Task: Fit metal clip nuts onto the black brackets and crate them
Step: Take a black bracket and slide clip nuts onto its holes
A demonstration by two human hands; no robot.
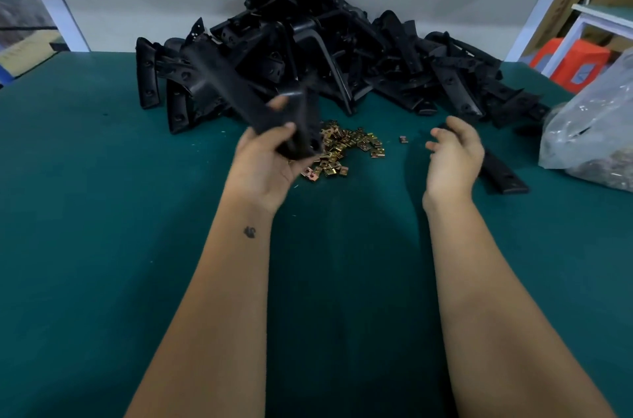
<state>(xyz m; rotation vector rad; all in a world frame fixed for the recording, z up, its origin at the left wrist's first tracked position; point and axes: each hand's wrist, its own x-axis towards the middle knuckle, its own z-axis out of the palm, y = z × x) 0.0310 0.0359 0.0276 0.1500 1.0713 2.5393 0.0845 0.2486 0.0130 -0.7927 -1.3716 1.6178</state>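
Above the green mat [102,246], my left hand [270,160] grips one black bracket [274,109], fingers and thumb curled round its near end so the piece hangs clear of the table. I hold it low on its length, I judge, so that the holed face stays open for a clip nut. It is blurred, so I cannot tell its fine shape; it reads as a long arm with a shorter part folding down by my fingers. Its long axis runs slantwise, the far end pointing up and away to the left toward the heap of brackets [342,51], the near end toward my palm.

My right hand [452,157] holds nothing that I can see; its fingers are loosely bent, palm turned inward, hovering near the scatter of brass-coloured clip nuts [342,150]. That pile lies between my two hands, just behind the held bracket, which is likely why I keep it there: one hand steadies, the other picks. A single stray clip nut [404,139] sits apart to the right of the pile.

Under and beyond my right hand lies another black bracket [503,174], flat on the mat, its length running away to the near right. A clear plastic bag [589,130] rests at the right edge. No crate shows, so fitting comes first and crating waits.
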